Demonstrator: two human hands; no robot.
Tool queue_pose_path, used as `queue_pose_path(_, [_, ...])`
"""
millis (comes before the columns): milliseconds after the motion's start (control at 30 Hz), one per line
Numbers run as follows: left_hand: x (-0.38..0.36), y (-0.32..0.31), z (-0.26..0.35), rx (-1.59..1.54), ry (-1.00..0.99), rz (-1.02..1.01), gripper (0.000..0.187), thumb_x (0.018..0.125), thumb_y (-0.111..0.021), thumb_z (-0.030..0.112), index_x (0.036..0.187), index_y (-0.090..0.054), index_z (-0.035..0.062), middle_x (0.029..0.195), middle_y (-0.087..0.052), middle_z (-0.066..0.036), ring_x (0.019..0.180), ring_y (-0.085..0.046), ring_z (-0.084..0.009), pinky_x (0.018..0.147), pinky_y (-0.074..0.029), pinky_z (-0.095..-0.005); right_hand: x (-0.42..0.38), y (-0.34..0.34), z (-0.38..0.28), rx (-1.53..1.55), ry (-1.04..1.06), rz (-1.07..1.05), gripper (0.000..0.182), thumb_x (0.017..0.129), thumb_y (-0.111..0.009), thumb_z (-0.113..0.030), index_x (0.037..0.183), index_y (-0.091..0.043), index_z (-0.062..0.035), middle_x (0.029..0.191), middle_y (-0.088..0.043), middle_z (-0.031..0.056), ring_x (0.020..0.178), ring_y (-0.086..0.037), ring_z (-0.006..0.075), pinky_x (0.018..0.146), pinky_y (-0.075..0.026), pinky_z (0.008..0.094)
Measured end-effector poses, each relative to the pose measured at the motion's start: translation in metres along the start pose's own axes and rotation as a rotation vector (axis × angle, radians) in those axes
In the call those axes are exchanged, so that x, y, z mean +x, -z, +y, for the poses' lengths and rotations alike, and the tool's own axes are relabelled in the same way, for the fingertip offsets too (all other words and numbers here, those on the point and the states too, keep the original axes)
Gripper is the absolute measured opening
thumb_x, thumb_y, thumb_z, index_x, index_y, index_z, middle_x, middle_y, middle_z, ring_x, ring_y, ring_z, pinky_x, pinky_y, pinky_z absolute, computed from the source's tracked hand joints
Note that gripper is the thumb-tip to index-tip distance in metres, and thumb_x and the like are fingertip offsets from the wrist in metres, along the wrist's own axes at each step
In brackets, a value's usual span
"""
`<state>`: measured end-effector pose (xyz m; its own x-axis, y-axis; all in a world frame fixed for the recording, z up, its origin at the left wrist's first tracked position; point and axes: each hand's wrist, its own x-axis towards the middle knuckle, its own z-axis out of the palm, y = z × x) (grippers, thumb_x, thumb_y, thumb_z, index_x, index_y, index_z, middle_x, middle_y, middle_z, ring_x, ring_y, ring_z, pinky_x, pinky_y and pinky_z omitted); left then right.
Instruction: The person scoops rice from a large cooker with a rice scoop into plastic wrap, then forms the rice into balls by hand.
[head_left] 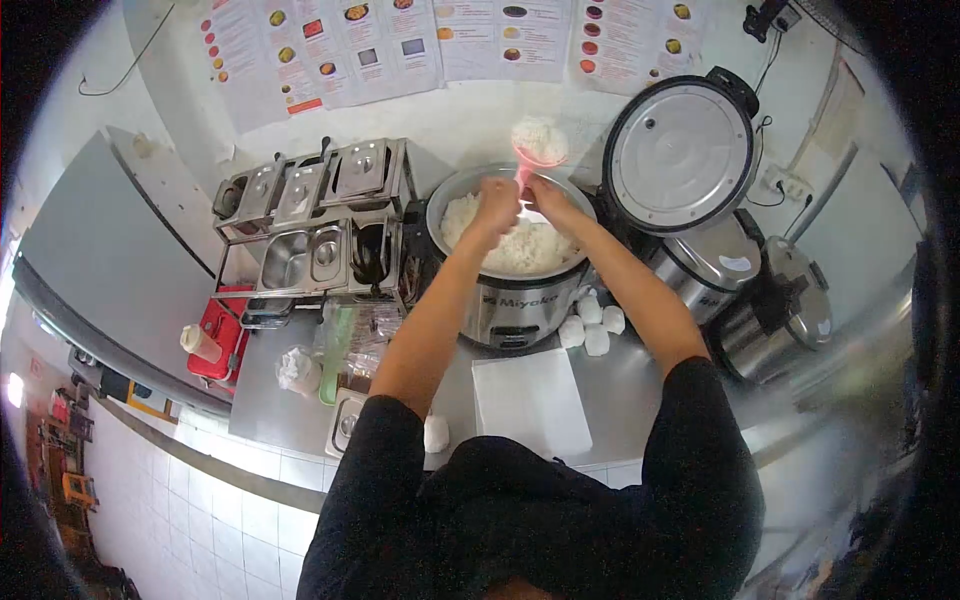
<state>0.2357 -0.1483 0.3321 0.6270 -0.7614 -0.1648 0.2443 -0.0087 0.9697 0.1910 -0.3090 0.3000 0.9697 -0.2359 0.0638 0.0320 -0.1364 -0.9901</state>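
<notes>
A large rice cooker (510, 310) stands uncovered against the wall, its pot full of white rice (528, 248). Over the pot, my left hand (494, 212) is closed around the handle of a pink rice scoop (525, 172). A mound of rice (539, 136) sits in the scoop's bowl, raised at the far rim of the pot. My right hand (550, 203) is beside the handle with its fingers curled; something whitish shows under it, too small to make out. The cooker's round lid (680, 153) is tipped up at the right.
White wrapped bundles (592, 325) lie right of the cooker. A white sheet (530, 403) rests on the steel counter (625, 395) before me. Left stands a rack of steel pans (290, 258), with a red case (222, 335) beyond. Two more cookers (765, 310) stand at right.
</notes>
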Motion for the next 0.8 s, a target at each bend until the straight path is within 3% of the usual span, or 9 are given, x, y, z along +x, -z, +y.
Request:
queue_pose_path(67, [0.041,0.034,-0.038,0.755,-0.757,0.54,0.047,0.093,-0.047,0.035,0.129,-0.053,0.0067,0.097,-0.066,-0.011,0.077,-0.062,-0.0236,0.076,-0.049,-0.0366,0.004,0.005,0.014,-0.679,0.403,-0.02,0.056,0.101,-0.033,-0.042,0.129,-0.051,0.0025,0.125,-0.058,0.0189,0.113,-0.055,0.0274,0.099,-0.04,0.038])
queue_pose_path(100, [0.023,0.042,-0.032,0.756,-0.756,0.543,0.047,0.093,-0.047,0.035,0.129,-0.053,0.0067,0.097,-0.066,-0.011,0.077,-0.062,-0.0236,0.076,-0.049,-0.0366,-0.021,-0.007,-0.012,-1.09,0.154,0.037,0.045,0.101,-0.034,-0.03,0.133,-0.048,-0.0021,0.121,-0.058,0.0223,0.118,-0.054,0.0331,0.104,-0.035,0.045])
queue_pose_path(167, [-0.039,0.053,-0.018,0.679,-0.284,0.166,0.048,0.094,-0.047,0.031,0.136,-0.05,0.0093,0.096,-0.068,-0.019,0.081,-0.065,-0.0286,0.079,-0.048,-0.0359,-0.036,-0.005,-0.005,-1.296,0.058,0.05,0.042,0.099,-0.035,-0.025,0.136,-0.046,-0.0061,0.119,-0.058,0.0229,0.117,-0.054,0.0344,0.104,-0.035,0.0465])
queue_pose_path(200, [-0.05,0.059,-0.028,0.681,-0.281,0.172,0.048,0.094,-0.047,0.031,0.136,-0.05,0.0093,0.096,-0.068,-0.019,0.081,-0.065,-0.0286,0.079,-0.048,-0.0359,-0.039,0.001,-0.001,-1.507,-0.043,0.061,0.043,0.097,-0.036,-0.019,0.139,-0.044,-0.0101,0.116,-0.059,0.0234,0.117,-0.054,0.0356,0.103,-0.035,0.048])
queue_pose_path(267, [-0.065,0.072,-0.05,0.615,-0.297,0.185,0.041,0.094,-0.049,0.029,0.131,-0.055,0.012,0.098,-0.067,-0.025,0.093,-0.066,-0.0336,0.085,-0.048,-0.0377,-0.029,0.018,0.017,-1.518,-0.074,-0.028,0.048,0.093,-0.041,-0.017,0.141,-0.041,-0.0155,0.116,-0.059,0.0212,0.113,-0.055,0.0376,0.1,-0.038,0.0493])
queue_pose_path(400, [-0.074,0.09,-0.067,0.799,-0.354,0.213,0.04,0.094,-0.051,0.03,0.13,-0.056,0.0136,0.104,-0.065,-0.026,0.099,-0.064,-0.037,0.087,-0.047,-0.0379,-0.019,0.018,0.029,-1.475,0.065,0.091,0.047,0.089,-0.045,-0.014,0.136,-0.043,-0.0066,0.111,-0.062,0.0222,0.103,-0.061,0.0382,0.09,-0.048,0.047])
queue_pose_path(500, [-0.069,0.095,-0.067,0.813,-0.307,0.165,0.041,0.094,-0.052,0.032,0.131,-0.056,0.0156,0.103,-0.066,-0.025,0.097,-0.065,-0.0371,0.087,-0.048,-0.0373,-0.035,0.011,-0.026,-1.215,0.151,0.354,0.041,0.095,-0.039,-0.03,0.104,-0.062,0.0033,0.091,-0.063,0.0305,0.087,-0.062,0.0443,0.084,-0.049,0.0492])
queue_pose_path(633, [-0.06,0.091,-0.068,1.028,-0.409,0.195,0.039,0.092,-0.049,0.031,0.126,-0.06,0.0136,0.104,-0.064,-0.025,0.1,-0.061,-0.0415,0.089,-0.048,-0.0426,-0.032,0.006,-0.013,-1.284,0.218,0.17,0.06,0.097,-0.031,-0.039,0.079,-0.065,0.007,0.082,-0.062,0.0313,0.084,-0.061,0.0469,0.082,-0.047,0.0518])
queue_pose_path(800, [-0.047,0.108,-0.073,0.809,-0.338,0.217,0.04,0.093,-0.05,0.032,0.126,-0.06,0.0143,0.096,-0.066,-0.023,0.09,-0.064,-0.0347,0.079,-0.049,-0.0404,-0.068,-0.051,-0.002,-1.144,0.027,0.144,0.059,0.096,-0.033,-0.038,0.077,-0.066,0.0066,0.081,-0.062,0.0312,0.082,-0.061,0.046,0.081,-0.048,0.0512])
